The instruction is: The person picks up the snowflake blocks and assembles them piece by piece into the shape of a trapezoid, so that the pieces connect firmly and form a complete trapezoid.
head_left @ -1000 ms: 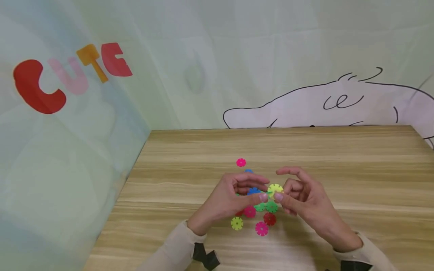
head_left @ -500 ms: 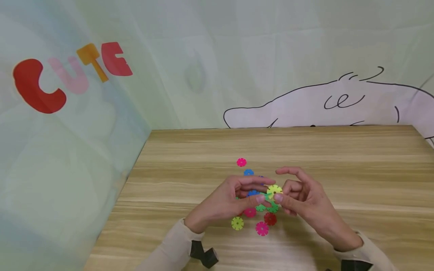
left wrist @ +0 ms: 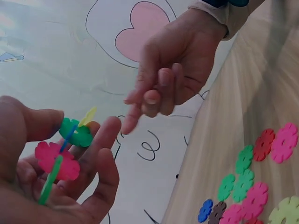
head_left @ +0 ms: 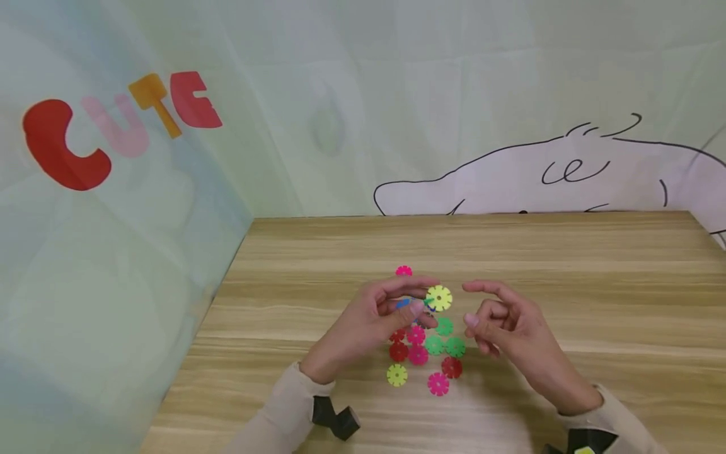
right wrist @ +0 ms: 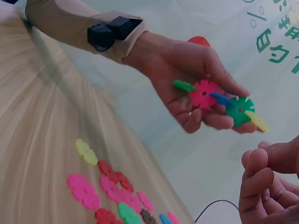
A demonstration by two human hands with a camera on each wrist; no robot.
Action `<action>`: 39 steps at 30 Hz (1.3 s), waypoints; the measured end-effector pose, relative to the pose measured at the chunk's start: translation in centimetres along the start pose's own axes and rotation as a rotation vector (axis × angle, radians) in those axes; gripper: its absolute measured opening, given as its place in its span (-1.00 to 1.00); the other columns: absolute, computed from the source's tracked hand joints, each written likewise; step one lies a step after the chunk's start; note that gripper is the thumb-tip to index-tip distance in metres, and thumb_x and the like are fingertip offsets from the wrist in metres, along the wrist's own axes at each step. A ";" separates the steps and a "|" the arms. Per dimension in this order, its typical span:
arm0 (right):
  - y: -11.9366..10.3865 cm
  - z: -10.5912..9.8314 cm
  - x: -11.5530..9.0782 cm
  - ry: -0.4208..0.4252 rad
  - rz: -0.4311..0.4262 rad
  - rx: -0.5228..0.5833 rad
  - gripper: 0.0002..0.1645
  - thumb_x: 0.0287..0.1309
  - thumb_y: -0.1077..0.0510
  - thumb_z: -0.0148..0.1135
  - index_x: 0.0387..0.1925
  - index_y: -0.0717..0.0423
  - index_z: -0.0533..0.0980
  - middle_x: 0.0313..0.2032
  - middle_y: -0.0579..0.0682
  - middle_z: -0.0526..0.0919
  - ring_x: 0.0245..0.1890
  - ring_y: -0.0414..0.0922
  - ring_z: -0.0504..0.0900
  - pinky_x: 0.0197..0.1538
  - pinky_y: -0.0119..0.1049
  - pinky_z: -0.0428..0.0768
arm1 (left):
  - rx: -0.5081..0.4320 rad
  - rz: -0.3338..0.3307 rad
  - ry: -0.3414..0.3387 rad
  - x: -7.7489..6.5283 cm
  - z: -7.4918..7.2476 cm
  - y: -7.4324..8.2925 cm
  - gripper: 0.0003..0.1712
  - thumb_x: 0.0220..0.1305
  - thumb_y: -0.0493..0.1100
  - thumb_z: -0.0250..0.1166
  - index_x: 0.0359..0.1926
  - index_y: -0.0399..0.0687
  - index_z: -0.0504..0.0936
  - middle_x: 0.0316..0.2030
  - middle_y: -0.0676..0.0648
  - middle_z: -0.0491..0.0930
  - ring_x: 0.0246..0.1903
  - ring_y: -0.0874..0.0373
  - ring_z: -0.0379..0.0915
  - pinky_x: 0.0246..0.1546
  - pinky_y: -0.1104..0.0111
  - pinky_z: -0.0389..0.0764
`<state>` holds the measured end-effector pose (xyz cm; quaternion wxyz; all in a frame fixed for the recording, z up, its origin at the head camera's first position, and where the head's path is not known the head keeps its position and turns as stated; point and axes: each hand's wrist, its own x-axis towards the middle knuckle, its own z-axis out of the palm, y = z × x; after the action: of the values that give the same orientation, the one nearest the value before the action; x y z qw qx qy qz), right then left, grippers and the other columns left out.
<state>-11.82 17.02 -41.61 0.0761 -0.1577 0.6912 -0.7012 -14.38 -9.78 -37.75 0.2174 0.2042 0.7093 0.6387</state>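
Note:
My left hand (head_left: pixel 363 328) holds a chain of slotted snowflake discs over the table, pinching it near the far end. The right wrist view shows its order: a green disc (right wrist: pixel 185 86), a pink disc (right wrist: pixel 203 94), a blue disc (right wrist: pixel 221 98), another green disc (right wrist: pixel 240 112), then a yellow disc (right wrist: pixel 258 122) at the tip. Apart from the chain, to its right, is my right hand (head_left: pixel 518 334). Nothing lies between its fingers; the index finger points out and the others bend loosely. Part of the chain is hidden behind the left fingers in the head view.
Loose discs lie below the hands on the wooden table (head_left: pixel 272 302), among them a yellow-green disc (head_left: pixel 397 375), a dark red disc (head_left: pixel 452 367) and a green disc (head_left: pixel 455 346). A printed cloth wall (head_left: pixel 317 126) stands behind and at the left.
My right thumb and fingers have let go of the yellow disc. The left hand has carried the chain left and away from the person; the right hand stays about where it was.

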 end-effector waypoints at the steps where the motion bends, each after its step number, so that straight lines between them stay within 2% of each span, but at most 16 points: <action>1: 0.1 -0.1 0.1 0.010 0.021 -0.014 -0.50 0.47 0.30 0.30 0.35 0.03 0.48 -0.47 -0.16 0.68 -0.58 -0.25 0.57 -0.57 -0.29 0.51 | 0.008 0.018 0.019 0.0 -0.2 0.0 -0.54 0.61 -0.13 0.26 0.44 0.14 0.57 0.17 -0.14 0.75 0.03 -0.05 0.83 0.02 0.42 0.75; 6: 1.3 -0.5 0.3 0.050 0.108 -0.127 -0.53 0.45 0.25 0.34 0.31 0.25 0.50 -0.53 -0.15 0.61 -0.61 -0.25 0.53 -0.57 -0.34 0.52 | 0.078 0.059 0.097 0.2 -0.8 0.1 -0.53 0.61 -0.14 0.25 0.45 0.13 0.57 0.10 -0.18 0.76 -0.03 0.05 0.82 -0.08 0.41 0.74; 9: 2.2 -0.8 0.5 0.038 0.144 -0.269 -0.55 0.41 0.20 0.39 0.23 0.32 0.57 -0.54 -0.15 0.56 -0.61 -0.28 0.47 -0.56 -0.37 0.48 | 0.096 0.044 0.122 0.1 -0.9 0.1 -0.54 0.60 -0.12 0.26 0.44 0.15 0.59 0.09 -0.17 0.77 -0.05 0.09 0.81 -0.08 0.39 0.74; 13: 3.3 -1.0 0.7 -0.030 0.161 -0.474 -0.62 0.32 0.10 0.50 0.08 0.20 0.69 -0.52 -0.13 0.50 -0.59 -0.32 0.40 -0.53 -0.41 0.39 | 0.077 0.038 0.129 -0.1 -1.1 0.1 -0.55 0.60 -0.10 0.27 0.43 0.12 0.60 0.18 -0.14 0.73 0.04 -0.10 0.81 -0.02 0.42 0.75; 16: 3.9 -0.9 0.7 -0.064 0.152 -0.577 -0.65 0.26 0.06 0.55 0.01 0.10 0.73 -0.51 -0.12 0.46 -0.54 -0.32 0.37 -0.48 -0.42 0.38 | 0.050 0.045 0.117 -0.1 -1.1 0.0 -0.54 0.60 -0.11 0.28 0.43 0.08 0.59 0.24 -0.14 0.69 0.12 -0.21 0.78 0.14 0.29 0.77; 20: 4.3 -0.6 0.7 -0.068 0.124 -0.720 -0.65 0.16 -0.04 0.62 -0.07 -0.02 0.75 -0.48 -0.16 0.47 -0.47 -0.31 0.35 -0.39 -0.40 0.38 | 0.042 0.049 0.104 0.0 -1.0 -0.1 -0.53 0.59 -0.12 0.29 0.44 0.06 0.59 0.27 -0.13 0.68 0.13 -0.17 0.78 0.23 0.10 0.75; 23: 4.5 -0.3 0.6 -0.059 0.084 -0.823 -0.65 0.11 -0.08 0.65 -0.12 -0.07 0.74 -0.46 -0.20 0.47 -0.45 -0.31 0.34 -0.37 -0.41 0.37 | 0.041 0.046 0.104 0.1 -1.0 -0.2 -0.53 0.58 -0.13 0.30 0.44 0.07 0.59 0.27 -0.12 0.68 0.12 -0.15 0.79 0.17 0.21 0.78; 27: 4.8 0.0 0.5 -0.039 0.044 -0.881 -0.73 0.10 -0.01 0.66 -0.19 -0.11 0.73 -0.41 -0.21 0.50 -0.41 -0.31 0.35 -0.34 -0.42 0.36 | 0.015 0.049 0.094 0.3 -0.9 -0.3 -0.51 0.57 -0.15 0.31 0.44 0.05 0.59 0.28 -0.14 0.67 0.10 -0.14 0.79 0.08 0.36 0.79; 32: 4.9 0.2 0.6 -0.021 0.047 -0.880 -0.80 0.13 0.10 0.64 -0.24 -0.10 0.73 -0.32 -0.17 0.58 -0.36 -0.27 0.39 -0.30 -0.42 0.39 | -0.013 0.053 0.076 0.4 -0.7 -0.4 -0.51 0.58 -0.16 0.30 0.46 0.01 0.57 0.25 -0.20 0.66 0.03 0.09 0.83 0.06 0.35 0.80; 39: 4.8 1.1 0.4 0.037 0.070 -0.915 -0.64 0.04 -0.03 0.71 -0.16 -0.05 0.73 -0.18 -0.09 0.65 -0.34 -0.25 0.40 -0.29 -0.40 0.37 | -0.019 0.044 0.076 0.5 -0.5 -0.5 -0.52 0.57 -0.18 0.30 0.44 0.03 0.59 0.21 -0.21 0.69 0.03 0.11 0.84 0.07 0.34 0.80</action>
<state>-12.41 15.70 -46.35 0.0099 -0.1392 0.9358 -0.3238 -15.11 -9.99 -38.24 0.1782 0.1931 0.7063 0.6574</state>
